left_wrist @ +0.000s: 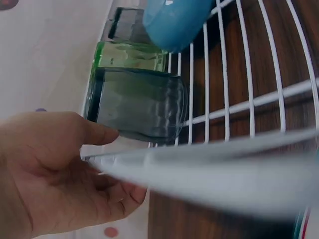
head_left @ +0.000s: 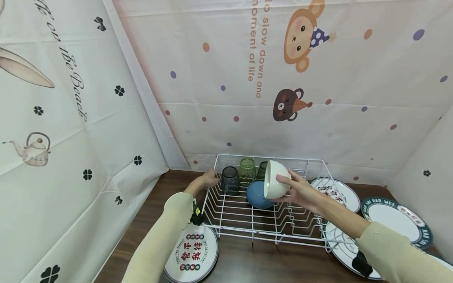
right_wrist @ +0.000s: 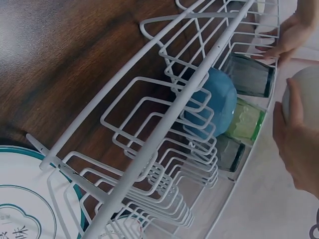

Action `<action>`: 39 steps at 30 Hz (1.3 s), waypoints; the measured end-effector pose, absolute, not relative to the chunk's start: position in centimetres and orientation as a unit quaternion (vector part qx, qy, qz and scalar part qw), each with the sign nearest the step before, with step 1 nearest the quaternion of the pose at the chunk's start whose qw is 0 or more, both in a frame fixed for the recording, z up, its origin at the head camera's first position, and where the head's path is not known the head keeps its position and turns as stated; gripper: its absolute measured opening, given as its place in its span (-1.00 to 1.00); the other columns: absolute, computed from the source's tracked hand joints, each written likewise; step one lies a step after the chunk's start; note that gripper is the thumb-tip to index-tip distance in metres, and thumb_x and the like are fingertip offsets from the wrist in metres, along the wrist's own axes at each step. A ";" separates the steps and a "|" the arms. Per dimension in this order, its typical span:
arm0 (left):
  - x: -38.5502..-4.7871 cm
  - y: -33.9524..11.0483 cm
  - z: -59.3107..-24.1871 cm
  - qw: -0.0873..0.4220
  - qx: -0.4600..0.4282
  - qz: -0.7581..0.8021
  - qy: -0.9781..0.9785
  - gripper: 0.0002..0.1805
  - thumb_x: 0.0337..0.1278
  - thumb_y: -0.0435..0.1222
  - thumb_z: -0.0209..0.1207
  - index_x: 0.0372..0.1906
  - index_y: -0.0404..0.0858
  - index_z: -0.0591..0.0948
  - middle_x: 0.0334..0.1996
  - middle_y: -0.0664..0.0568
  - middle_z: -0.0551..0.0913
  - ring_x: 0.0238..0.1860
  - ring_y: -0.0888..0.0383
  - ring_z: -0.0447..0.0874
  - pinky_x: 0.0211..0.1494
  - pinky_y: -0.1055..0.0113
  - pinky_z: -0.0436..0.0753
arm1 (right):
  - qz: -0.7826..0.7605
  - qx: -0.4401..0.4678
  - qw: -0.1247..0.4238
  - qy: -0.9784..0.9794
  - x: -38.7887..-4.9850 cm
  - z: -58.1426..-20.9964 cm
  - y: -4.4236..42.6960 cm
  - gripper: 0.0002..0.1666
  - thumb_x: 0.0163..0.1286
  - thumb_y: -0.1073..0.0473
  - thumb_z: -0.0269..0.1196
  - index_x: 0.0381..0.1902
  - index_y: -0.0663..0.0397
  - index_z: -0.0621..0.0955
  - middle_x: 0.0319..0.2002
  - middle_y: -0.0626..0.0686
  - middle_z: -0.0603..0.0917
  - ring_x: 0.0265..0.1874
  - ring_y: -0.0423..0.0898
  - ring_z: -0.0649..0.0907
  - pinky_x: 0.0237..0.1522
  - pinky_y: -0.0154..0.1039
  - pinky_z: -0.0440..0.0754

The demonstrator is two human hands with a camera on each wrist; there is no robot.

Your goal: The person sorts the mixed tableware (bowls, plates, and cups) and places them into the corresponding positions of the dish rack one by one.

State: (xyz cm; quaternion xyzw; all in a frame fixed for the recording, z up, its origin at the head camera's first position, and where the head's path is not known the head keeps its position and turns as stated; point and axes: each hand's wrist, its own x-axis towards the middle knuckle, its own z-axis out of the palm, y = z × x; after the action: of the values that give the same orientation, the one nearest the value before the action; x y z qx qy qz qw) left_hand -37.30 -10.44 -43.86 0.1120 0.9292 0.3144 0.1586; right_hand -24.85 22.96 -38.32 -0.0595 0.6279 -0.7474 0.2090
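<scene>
My right hand (head_left: pixel 299 190) holds a white bowl (head_left: pixel 275 180) by its side, thumb on the outer wall. The bowl is tipped sideways above the rack, its opening facing left. Below it, an upside-down blue bowl (head_left: pixel 257 195) lies in the white wire dish rack (head_left: pixel 235 228). At the rack's left side my left hand (left_wrist: pixel 70 169) grips the wire rim between thumb and curled fingers. Close to that thumb stands a dark grey glass (left_wrist: pixel 139 104). Beside it are a green glass (head_left: pixel 247 169) and another dark glass (head_left: pixel 262 169), partly hidden.
A stack of printed plates (head_left: pixel 192 253) lies at the rack's front left. To the right are a plate with a green rim (head_left: pixel 396 220), a red-printed plate (head_left: pixel 348 195) and another plate (right_wrist: pixel 25 199) by the rack's corner. Printed cloth walls (head_left: pixel 226 129) stand behind and at the sides.
</scene>
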 end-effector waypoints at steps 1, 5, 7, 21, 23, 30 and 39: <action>-37.3 -10.4 -43.7 0.184 0.098 0.321 0.924 -0.33 0.49 -0.33 -0.13 0.53 -0.49 -0.03 0.35 -0.51 0.32 -0.49 0.02 0.43 -0.53 0.30 0.36 | -0.748 -0.054 0.208 0.628 -24.9 -38.3 23.0 0.03 0.58 -0.02 0.11 0.68 -0.15 -0.28 0.53 0.34 -0.06 0.28 0.20 0.48 0.27 0.26 0.54; -40.5 -11.3 -46.2 0.216 0.110 0.312 0.919 -0.32 0.51 -0.28 -0.19 0.55 -0.40 -0.12 0.27 -0.51 0.36 -0.66 0.15 0.25 -0.58 0.27 0.32 | -0.745 -0.039 0.204 0.633 -24.9 -38.4 22.9 0.05 0.57 -0.03 0.13 0.68 -0.12 -0.28 0.55 0.33 -0.06 0.35 0.29 0.41 0.25 0.24 0.56; -42.6 -11.8 -48.3 0.219 0.116 0.300 0.921 -0.33 0.54 -0.22 -0.18 0.54 -0.37 -0.12 0.19 -0.47 0.41 -0.67 0.14 0.23 -0.58 0.24 0.33 | -0.743 -0.038 0.203 0.636 -25.0 -38.4 22.8 0.06 0.56 -0.03 0.13 0.67 -0.11 -0.29 0.56 0.34 -0.06 0.37 0.30 0.39 0.25 0.23 0.57; -36.2 -11.0 -45.1 0.082 0.133 0.255 0.954 -0.49 0.66 -0.24 -0.37 0.43 -0.54 0.12 -0.11 -0.38 0.61 -0.21 -0.18 0.62 -0.05 -0.01 0.56 | -0.694 -0.050 0.204 0.688 -25.5 -38.0 20.9 0.11 0.45 0.02 0.28 0.68 -0.10 -0.15 0.56 0.38 0.01 0.36 0.35 0.44 0.19 0.25 0.61; -36.2 -10.8 -45.5 0.059 0.124 0.257 0.957 -0.49 0.68 -0.22 -0.37 0.42 -0.50 0.17 -0.15 -0.35 0.63 -0.26 -0.15 0.63 -0.09 -0.01 0.57 | -0.679 -0.048 0.203 0.704 -25.7 -38.0 20.5 0.12 0.42 0.01 0.32 0.68 -0.10 -0.11 0.52 0.41 0.06 0.32 0.33 0.48 0.15 0.23 0.64; -36.0 -10.2 -45.7 0.025 0.084 0.248 0.965 -0.55 0.67 -0.18 -0.32 0.36 -0.38 0.29 -0.04 -0.38 0.68 -0.09 -0.27 0.72 -0.07 -0.12 0.62 | -0.605 -0.046 0.201 0.769 -26.9 -37.7 17.7 0.08 0.29 -0.03 0.43 0.62 -0.06 0.13 0.40 0.38 0.29 0.16 0.26 0.61 -0.06 0.12 0.76; -35.2 -9.3 -46.2 -0.011 0.018 0.258 0.966 -0.56 0.65 -0.12 -0.31 0.34 -0.25 0.35 -0.15 -0.34 0.72 -0.21 -0.26 0.74 -0.24 -0.11 0.63 | -0.505 -0.070 0.187 0.840 -27.6 -37.5 14.2 0.06 0.12 -0.01 0.56 0.53 -0.05 0.33 0.35 0.34 0.38 0.09 0.23 0.65 -0.19 0.12 0.78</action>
State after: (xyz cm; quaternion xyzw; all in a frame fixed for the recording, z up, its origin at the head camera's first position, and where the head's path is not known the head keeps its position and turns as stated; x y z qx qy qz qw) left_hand -35.21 -9.26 -46.22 0.0176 0.9659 0.2582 -0.0115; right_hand -27.55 14.17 -37.47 -0.0696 0.8399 -0.5047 0.1872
